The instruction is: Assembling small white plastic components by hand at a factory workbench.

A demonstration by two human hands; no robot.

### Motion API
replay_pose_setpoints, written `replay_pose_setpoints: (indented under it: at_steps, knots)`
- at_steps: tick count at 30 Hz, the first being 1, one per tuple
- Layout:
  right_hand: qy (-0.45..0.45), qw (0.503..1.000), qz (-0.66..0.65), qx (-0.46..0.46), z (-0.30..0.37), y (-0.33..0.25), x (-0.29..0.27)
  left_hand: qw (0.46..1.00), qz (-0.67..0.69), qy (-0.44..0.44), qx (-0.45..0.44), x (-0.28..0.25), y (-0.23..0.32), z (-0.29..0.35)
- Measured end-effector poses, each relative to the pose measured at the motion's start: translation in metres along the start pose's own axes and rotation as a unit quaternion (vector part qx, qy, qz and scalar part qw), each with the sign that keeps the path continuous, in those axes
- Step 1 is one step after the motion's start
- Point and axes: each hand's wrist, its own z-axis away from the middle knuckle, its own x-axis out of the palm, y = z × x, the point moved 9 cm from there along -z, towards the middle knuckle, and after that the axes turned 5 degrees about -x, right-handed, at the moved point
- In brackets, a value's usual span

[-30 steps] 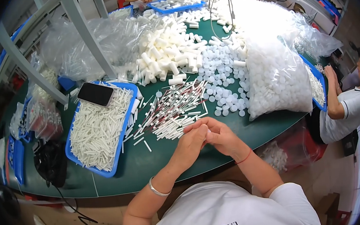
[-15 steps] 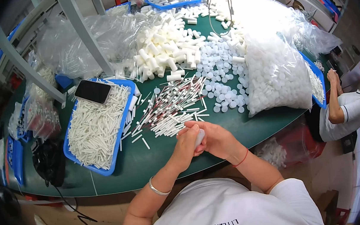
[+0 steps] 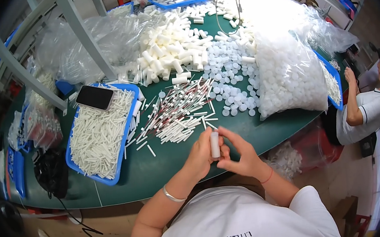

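Holds 1 smooth, matte white cylinder over the green table, just inside its near edge, pinched between the thumb and fingers of the left hand. Aligns it lengthwise, with its ends toward the near and far edges. Cups the right hand just beside it with thumb and forefinger wide apart, perhaps touching it with the curled lower fingers.

Reaches 2 bare forearms over the near edge, with bent elbows set wide and wrists angled inward. Wears 1 silver bangle on the left and 1 thin red cord on the right.

Has, beyond the fingers, a loose heap of slim, straight white-and-red rods, too many to count. Shows farther back piled chalky-white tubes, scattered translucent discs and, toward the right edge, 1 bulging clear plastic bag. Includes, toward the left end of the near edge, 1 blue plastic tray heaped with thin white sticks, and 1 flat, glossy black phone at its far edge.
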Motion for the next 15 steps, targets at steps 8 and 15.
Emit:
replay_pose_setpoints:
  at_steps: [8, 15]
  knots:
    - [0.032, 0.976, 0.211, -0.037, 0.056, -0.020, -0.029, 0.990, -0.025, -0.078, -0.115, 0.044, -0.068, -0.011]
    - [0.225, 0.952, 0.108, 0.179, 0.185, 0.030, -0.109, 0.738, -0.568, 0.169, 0.321, 0.041, 0.044, 0.038]
